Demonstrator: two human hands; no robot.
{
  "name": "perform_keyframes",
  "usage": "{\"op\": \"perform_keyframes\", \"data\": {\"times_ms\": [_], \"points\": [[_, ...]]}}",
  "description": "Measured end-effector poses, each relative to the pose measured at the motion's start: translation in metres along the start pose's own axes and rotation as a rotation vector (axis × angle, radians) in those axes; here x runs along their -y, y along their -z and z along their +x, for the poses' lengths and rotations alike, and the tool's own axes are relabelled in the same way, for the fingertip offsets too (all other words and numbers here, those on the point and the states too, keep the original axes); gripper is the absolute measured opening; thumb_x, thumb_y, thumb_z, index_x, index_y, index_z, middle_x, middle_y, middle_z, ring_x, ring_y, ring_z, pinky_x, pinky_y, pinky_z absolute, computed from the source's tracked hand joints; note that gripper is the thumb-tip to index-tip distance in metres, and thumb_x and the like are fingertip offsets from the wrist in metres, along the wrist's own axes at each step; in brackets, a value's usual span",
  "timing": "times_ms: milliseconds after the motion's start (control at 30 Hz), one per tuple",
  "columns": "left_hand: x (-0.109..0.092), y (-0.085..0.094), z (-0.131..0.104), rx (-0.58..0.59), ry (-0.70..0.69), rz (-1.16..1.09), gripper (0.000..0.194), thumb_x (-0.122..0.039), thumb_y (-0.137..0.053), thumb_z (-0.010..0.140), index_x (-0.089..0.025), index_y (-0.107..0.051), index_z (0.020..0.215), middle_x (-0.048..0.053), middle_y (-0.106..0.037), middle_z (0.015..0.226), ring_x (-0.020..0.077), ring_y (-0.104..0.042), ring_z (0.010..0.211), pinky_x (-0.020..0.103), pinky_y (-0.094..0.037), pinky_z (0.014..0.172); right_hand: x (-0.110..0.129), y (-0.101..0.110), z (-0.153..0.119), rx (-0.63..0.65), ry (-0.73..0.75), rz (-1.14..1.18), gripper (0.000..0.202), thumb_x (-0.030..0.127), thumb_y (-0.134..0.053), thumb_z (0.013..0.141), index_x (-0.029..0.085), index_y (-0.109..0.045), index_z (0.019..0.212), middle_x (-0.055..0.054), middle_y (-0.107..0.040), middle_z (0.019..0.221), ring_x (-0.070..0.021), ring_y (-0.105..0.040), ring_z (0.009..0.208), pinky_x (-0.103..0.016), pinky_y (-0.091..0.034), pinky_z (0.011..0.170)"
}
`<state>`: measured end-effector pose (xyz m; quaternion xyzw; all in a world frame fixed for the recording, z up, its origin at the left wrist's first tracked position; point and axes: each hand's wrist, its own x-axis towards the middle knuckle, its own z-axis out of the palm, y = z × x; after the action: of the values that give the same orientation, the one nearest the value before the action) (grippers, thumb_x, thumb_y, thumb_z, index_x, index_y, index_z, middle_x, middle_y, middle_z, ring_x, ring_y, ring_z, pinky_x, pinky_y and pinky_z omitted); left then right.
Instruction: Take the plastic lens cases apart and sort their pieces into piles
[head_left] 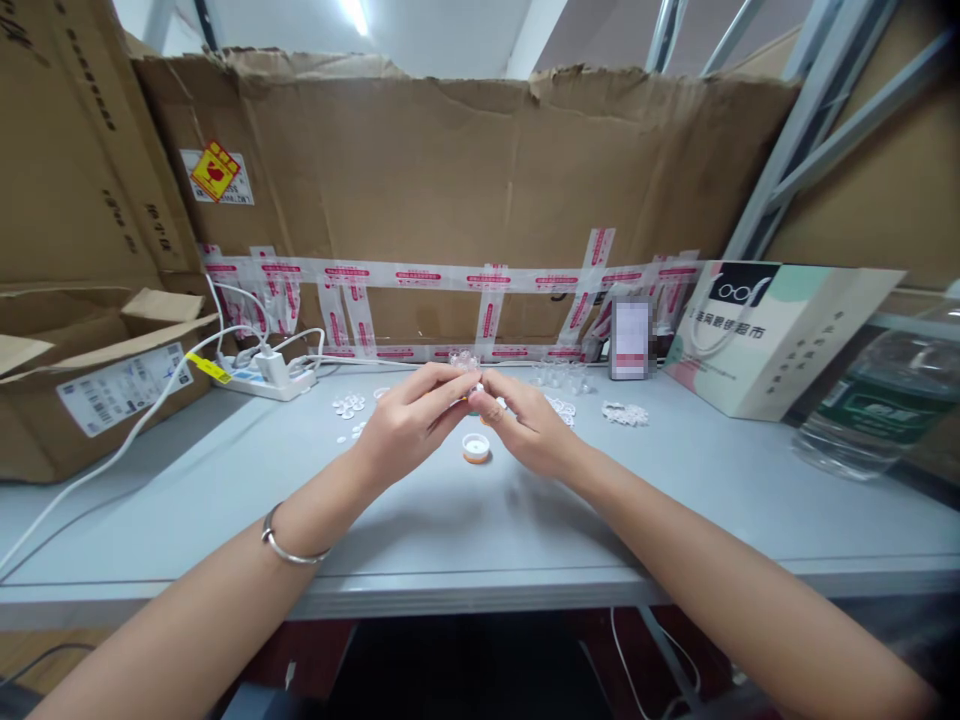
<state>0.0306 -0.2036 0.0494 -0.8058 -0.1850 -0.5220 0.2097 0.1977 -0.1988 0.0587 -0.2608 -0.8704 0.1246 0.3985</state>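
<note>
My left hand (pixel 409 420) and my right hand (pixel 529 420) meet above the middle of the table, fingertips together around a small white piece (pixel 477 391). The fingers of both hands are closed on it, and they hide most of its shape. Just below them, a round white cap with an orange base (pixel 475 448) rests on the table. Small white discs (pixel 349 405) lie beyond my left hand. Clear plastic pieces (pixel 562 376) stand behind my right hand, and a pile of small white parts (pixel 625 413) lies farther right.
A phone (pixel 630 340) leans upright against the taped cardboard (pixel 465 170). At the left are a power strip (pixel 274 378) with white cables and an open cardboard box (pixel 90 390). A printed box (pixel 757 340) and a large water bottle (pixel 874 405) stand at the right.
</note>
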Motion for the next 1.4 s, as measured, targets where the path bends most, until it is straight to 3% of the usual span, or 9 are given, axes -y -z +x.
{"op": "perform_keyframes", "data": {"times_ms": [200,433,600,967,1233,1400], "points": [[-0.001,-0.002,-0.001,-0.028,-0.071,0.031,0.028,-0.01,-0.058,0.077,-0.018,-0.058,0.104,0.005,-0.063,0.091,0.0111,-0.06,0.081,0.022,-0.053,0.073,0.0,-0.001,0.0,-0.067,0.032,-0.11,0.033,0.028,-0.023,0.093,0.018,-0.037,0.065,0.001,-0.042,0.061,-0.0105,-0.038,0.058,-0.025,-0.03,0.059],[-0.002,-0.005,-0.002,-0.046,-0.069,0.023,0.027,-0.009,-0.059,0.076,-0.017,-0.058,0.102,0.005,-0.064,0.089,0.0117,-0.061,0.079,0.022,-0.054,0.071,-0.006,-0.009,-0.001,-0.149,0.022,-0.189,0.034,0.027,-0.022,0.092,0.019,-0.034,0.062,0.0,-0.044,0.058,-0.0117,-0.039,0.057,-0.026,-0.03,0.062],[-0.001,-0.005,-0.002,-0.024,-0.028,0.011,0.021,-0.012,-0.057,0.078,-0.018,-0.06,0.098,0.004,-0.064,0.085,0.0108,-0.061,0.075,0.022,-0.054,0.069,-0.007,-0.008,0.0,-0.105,-0.056,-0.08,0.038,0.031,-0.022,0.092,0.018,-0.038,0.061,0.001,-0.044,0.057,-0.0103,-0.04,0.054,-0.025,-0.03,0.057],[0.001,-0.003,0.0,-0.037,0.106,-0.069,0.015,-0.012,-0.06,0.076,-0.017,-0.064,0.09,0.004,-0.064,0.081,0.0096,-0.059,0.072,0.02,-0.051,0.067,-0.006,-0.009,0.002,0.006,-0.206,0.406,0.039,0.042,-0.025,0.091,0.017,-0.045,0.069,0.001,-0.045,0.061,-0.0096,-0.044,0.06,-0.023,-0.036,0.06],[0.008,-0.006,-0.003,0.029,0.21,-0.09,0.014,-0.018,-0.06,0.077,-0.016,-0.062,0.091,0.004,-0.066,0.082,0.0107,-0.059,0.073,0.022,-0.049,0.068,-0.016,-0.014,0.003,-0.082,-0.272,0.318,0.038,0.045,-0.033,0.088,0.016,-0.049,0.068,0.002,-0.048,0.057,-0.0087,-0.044,0.055,-0.022,-0.036,0.057],[0.01,-0.008,-0.006,0.062,0.232,-0.08,0.014,-0.021,-0.056,0.08,-0.016,-0.061,0.091,0.004,-0.067,0.079,0.0099,-0.059,0.067,0.02,-0.048,0.064,-0.021,-0.012,0.006,-0.002,-0.327,0.425,0.034,0.041,-0.038,0.085,0.015,-0.049,0.066,0.002,-0.05,0.054,-0.0086,-0.047,0.053,-0.022,-0.037,0.057]]}}
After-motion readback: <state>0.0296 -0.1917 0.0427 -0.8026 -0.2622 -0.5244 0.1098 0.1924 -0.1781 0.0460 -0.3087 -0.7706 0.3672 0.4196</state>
